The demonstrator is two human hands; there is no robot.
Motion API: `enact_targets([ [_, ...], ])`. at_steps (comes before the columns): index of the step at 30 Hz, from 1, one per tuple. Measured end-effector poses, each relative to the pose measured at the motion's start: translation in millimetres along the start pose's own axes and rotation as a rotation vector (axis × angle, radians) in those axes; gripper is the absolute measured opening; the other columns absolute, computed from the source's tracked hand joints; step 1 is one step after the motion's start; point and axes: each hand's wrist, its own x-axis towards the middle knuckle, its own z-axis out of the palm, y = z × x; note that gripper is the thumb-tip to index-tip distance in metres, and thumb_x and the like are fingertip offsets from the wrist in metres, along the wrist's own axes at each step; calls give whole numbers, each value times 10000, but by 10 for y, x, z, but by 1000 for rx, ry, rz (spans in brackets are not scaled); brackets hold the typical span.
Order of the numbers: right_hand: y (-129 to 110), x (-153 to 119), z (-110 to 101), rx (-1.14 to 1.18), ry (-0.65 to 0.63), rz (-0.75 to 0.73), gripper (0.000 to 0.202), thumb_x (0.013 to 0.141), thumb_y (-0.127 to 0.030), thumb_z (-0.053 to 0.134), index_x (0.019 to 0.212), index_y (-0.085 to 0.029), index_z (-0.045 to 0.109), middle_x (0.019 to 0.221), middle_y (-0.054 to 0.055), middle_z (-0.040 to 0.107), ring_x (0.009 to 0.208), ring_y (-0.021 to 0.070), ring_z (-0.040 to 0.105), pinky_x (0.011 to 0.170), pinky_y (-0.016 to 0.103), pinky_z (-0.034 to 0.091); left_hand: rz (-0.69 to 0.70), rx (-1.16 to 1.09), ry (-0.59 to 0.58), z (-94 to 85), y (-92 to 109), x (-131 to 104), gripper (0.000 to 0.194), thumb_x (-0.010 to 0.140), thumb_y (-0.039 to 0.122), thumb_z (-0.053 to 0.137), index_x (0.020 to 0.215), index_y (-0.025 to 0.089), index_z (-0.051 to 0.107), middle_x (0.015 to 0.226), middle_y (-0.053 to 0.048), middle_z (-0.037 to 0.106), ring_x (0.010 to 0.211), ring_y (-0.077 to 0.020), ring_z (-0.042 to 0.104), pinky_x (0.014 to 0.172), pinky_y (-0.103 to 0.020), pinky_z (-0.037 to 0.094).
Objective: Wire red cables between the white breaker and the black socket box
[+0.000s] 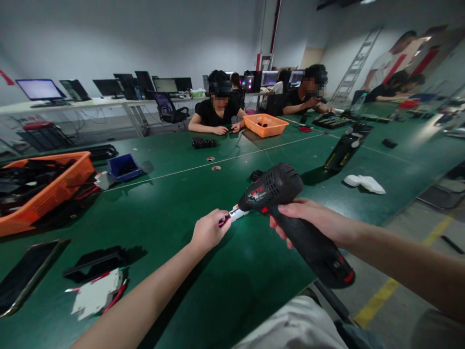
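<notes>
My right hand (319,220) is wrapped round the grip of a black cordless drill (278,186), which points to the left with its work light shining. The drill's bit meets a small white part (240,213) low over the green table. My left hand (210,229) pinches this part at its near end, with something red and dark showing at the fingers; the grip hides much of it. Nearer me on the left lies a white circuit breaker (97,293) with red wires, beside a black plastic housing (96,264). A small black piece (256,175) sits behind the drill.
An orange basket (78,167) of black parts and a blue bin (124,167) stand at left, a phone (29,271) nearer. A black container (345,150) and crumpled white tissue (364,183) are at right. Across the table, people work near another orange basket (267,128).
</notes>
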Motion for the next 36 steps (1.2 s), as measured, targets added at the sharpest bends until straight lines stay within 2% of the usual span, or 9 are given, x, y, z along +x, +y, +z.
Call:
enact_targets([
  [6, -75, 12, -162, 116, 174, -158, 355, 895, -519, 557, 949, -185, 663, 817, 83, 715, 636, 184, 638, 557, 282, 533, -16, -25, -45, -48, 19, 2, 329, 982, 458, 476, 1103, 226, 676, 925, -39, 684, 726, -146, 625, 604, -244, 431],
  [10, -61, 264, -533, 86, 372, -267, 342, 888, -514, 575, 995, -197, 643, 850, 72, 707, 670, 190, 638, 590, 298, 543, -21, -9, -59, -44, 11, 16, 322, 980, 462, 477, 1072, 220, 669, 918, -39, 685, 708, -147, 612, 578, -248, 419],
  [14, 120, 617, -1148, -286, 631, -332, 425, 860, -573, 594, 945, -159, 645, 817, 87, 691, 672, 206, 625, 603, 316, 499, -28, -23, -67, -40, 19, 18, 300, 978, 440, 488, 1084, 233, 677, 972, -33, 701, 748, -154, 632, 591, -252, 450],
  [18, 358, 819, -1696, -983, 837, -222, 478, 796, -603, 653, 917, -140, 669, 814, 103, 695, 741, 253, 639, 629, 317, 431, -54, -63, -69, -55, 37, 11, 321, 971, 445, 503, 1114, 222, 685, 1017, -41, 713, 813, -172, 662, 637, -266, 509],
  [22, 543, 899, -1914, -1361, 769, -61, 496, 800, -577, 646, 1071, -162, 676, 967, 132, 731, 858, 297, 678, 668, 321, 437, -58, -79, -76, -65, 39, 12, 328, 974, 443, 504, 1115, 211, 688, 1018, -41, 716, 818, -171, 668, 647, -273, 529],
  [28, 570, 1101, -2067, -1467, 634, 87, 560, 830, -636, 595, 1098, -154, 690, 1012, 156, 733, 890, 315, 691, 703, 345, 465, -50, -82, -75, -62, 34, 25, 318, 974, 428, 516, 1119, 202, 686, 1020, -44, 717, 819, -164, 669, 663, -267, 535],
  [31, 428, 1170, -2142, -1541, 452, 152, 574, 837, -641, 599, 1052, -119, 700, 1003, 172, 725, 878, 307, 693, 724, 347, 481, -51, -71, -77, -54, 31, 30, 314, 976, 425, 516, 1119, 203, 686, 1005, -42, 716, 802, -161, 666, 647, -261, 524],
  [33, 308, 1160, -2077, -1641, 355, 191, 523, 867, -573, 595, 1020, -84, 699, 1025, 202, 708, 877, 305, 693, 734, 352, 488, -47, -65, -73, -47, 24, 31, 303, 976, 416, 520, 1118, 206, 686, 998, -37, 715, 801, -160, 664, 654, -262, 519],
  [36, 198, 1126, -1721, -1779, 492, 31, 366, 922, -391, 537, 1058, -82, 677, 1083, 215, 678, 942, 316, 678, 771, 370, 489, -38, -67, -63, -34, 3, 28, 296, 976, 415, 527, 1113, 207, 686, 999, -33, 711, 812, -160, 662, 674, -266, 518],
])
